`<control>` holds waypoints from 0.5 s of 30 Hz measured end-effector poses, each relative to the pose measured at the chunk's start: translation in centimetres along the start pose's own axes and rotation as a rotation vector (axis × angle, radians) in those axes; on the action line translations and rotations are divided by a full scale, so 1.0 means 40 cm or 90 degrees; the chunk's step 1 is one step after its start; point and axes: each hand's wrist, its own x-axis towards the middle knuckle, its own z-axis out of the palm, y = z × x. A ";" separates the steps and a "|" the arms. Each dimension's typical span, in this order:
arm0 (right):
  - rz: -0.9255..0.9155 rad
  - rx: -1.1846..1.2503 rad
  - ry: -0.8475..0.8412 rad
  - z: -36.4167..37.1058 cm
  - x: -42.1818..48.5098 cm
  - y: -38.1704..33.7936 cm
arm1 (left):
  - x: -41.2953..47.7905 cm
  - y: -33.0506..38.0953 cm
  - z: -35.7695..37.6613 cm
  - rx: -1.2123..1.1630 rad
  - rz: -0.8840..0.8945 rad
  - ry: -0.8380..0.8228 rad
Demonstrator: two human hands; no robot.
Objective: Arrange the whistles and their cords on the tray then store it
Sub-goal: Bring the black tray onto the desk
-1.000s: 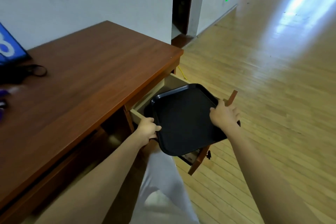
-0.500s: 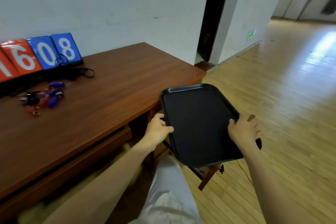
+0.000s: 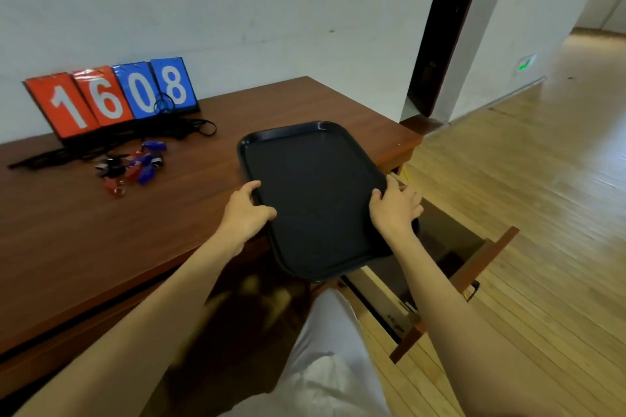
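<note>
**Fg, bottom ctr:** person's leg in white trousers (image 3: 325,366), w/ both bare forearms reaching fwd on either side of it.

**Just R of the leg:** open drawer (image 3: 474,274) pulled out at the desk's R end. Wooden front panel & dark interior visible.

**Mid:** black tray (image 3: 315,193), rectangular w/ rounded corners & raised rim, long axis running away from the viewer.
- Far half lies over the desk (image 3: 101,230) corner. Near end overhangs the desk edge, above the drawer.
- Contact btw tray & desktop: cannot tell.
- The left hand (image 3: 245,213) clamps the tray's L rim, thumb on the upper face, fingers at the edge.
- The right hand (image 3: 394,210) clamps the R rim, fingers wrapped over it.
- Hands well apart, one per long side.

**Further back, L of tray & well apart from it:** whistles (image 3: 135,166), a loose cluster in blue, red & black on the desktop.

**Just behind them:** black cords (image 3: 200,127), bundled, loops trailing L & R.

**Behind the cords, against the wall (image 3: 237,10):** flip scoreboard (image 3: 108,95), red "16" & blue "08".

**Bg R:** dark doorway (image 3: 440,27), green-lit sign (image 3: 525,64) low on the wall, wood-strip floor (image 3: 525,196).
</note>
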 end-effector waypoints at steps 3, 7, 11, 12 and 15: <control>-0.049 0.006 -0.028 0.052 -0.007 -0.060 | 0.000 -0.027 -0.061 0.115 0.000 0.072; -0.113 0.017 -0.103 0.132 -0.012 -0.124 | -0.018 -0.089 -0.147 0.210 -0.047 0.107; -0.175 0.011 -0.153 0.204 -0.027 -0.176 | -0.051 -0.145 -0.208 0.309 -0.081 0.127; -0.187 0.009 -0.162 0.218 -0.030 -0.188 | -0.057 -0.158 -0.219 0.329 -0.089 0.128; -0.218 -0.014 -0.180 0.254 -0.027 -0.216 | -0.061 -0.198 -0.238 0.349 -0.112 0.119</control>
